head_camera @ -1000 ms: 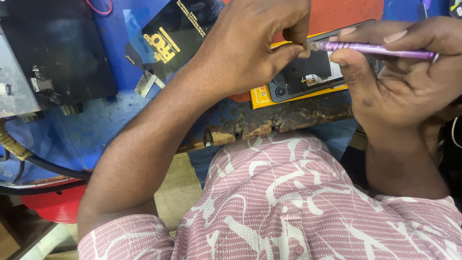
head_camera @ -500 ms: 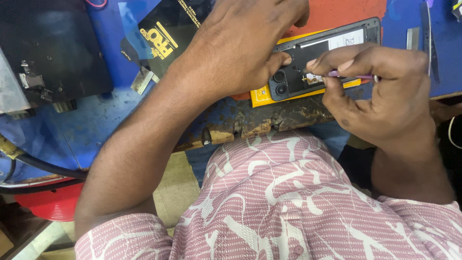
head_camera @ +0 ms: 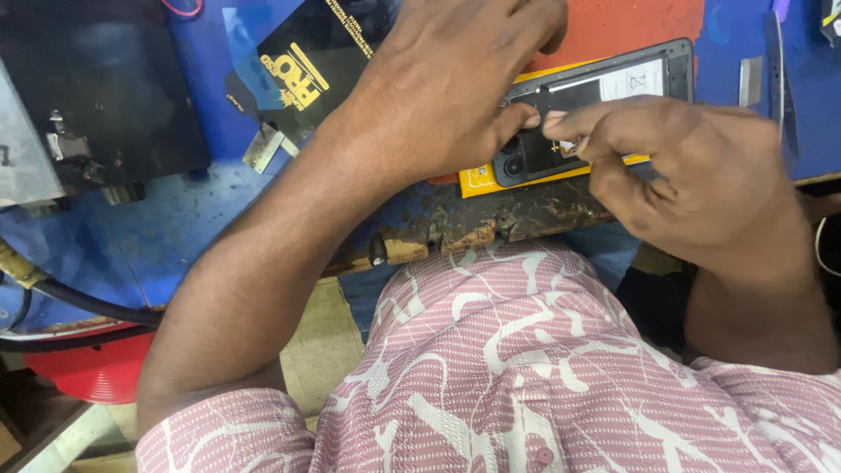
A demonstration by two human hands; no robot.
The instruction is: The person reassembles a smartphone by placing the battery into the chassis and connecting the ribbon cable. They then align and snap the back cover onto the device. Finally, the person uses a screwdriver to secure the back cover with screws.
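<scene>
Since the earlier view the right hand (head_camera: 692, 175) has been lowered onto the opened phone (head_camera: 604, 96), and the purple tool then seen across its fingers can no longer be made out; whether it is still gripped cannot be told. The blue surface (head_camera: 184, 228), worn and chipped along its near edge, carries everything; on it, at about one o'clock from the patterned shirt (head_camera: 561, 368), the phone lies back-open on a yellow pad (head_camera: 480, 180) over an orange mat (head_camera: 631, 22). The left hand (head_camera: 455, 88) is laid over the phone's left end, fingers curled and thumb pressed beside the camera module (head_camera: 512, 165), pinning it down; the right hand's fingertips (head_camera: 569, 123) are pinched narrow over the inner parts.

The phone is judged light, stiff and fragile, its bared interior easily scratched; it is best taken by the long outer frame edges, away from the camera and the pale inner label (head_camera: 644, 81), a small white rectangle at two o'clock. At eleven o'clock a flat black package with yellow lettering (head_camera: 298, 79) lies tilted; at nine o'clock a black machine block (head_camera: 96, 96) stands; a small metal blade (head_camera: 751, 81) lies at two o'clock.
</scene>
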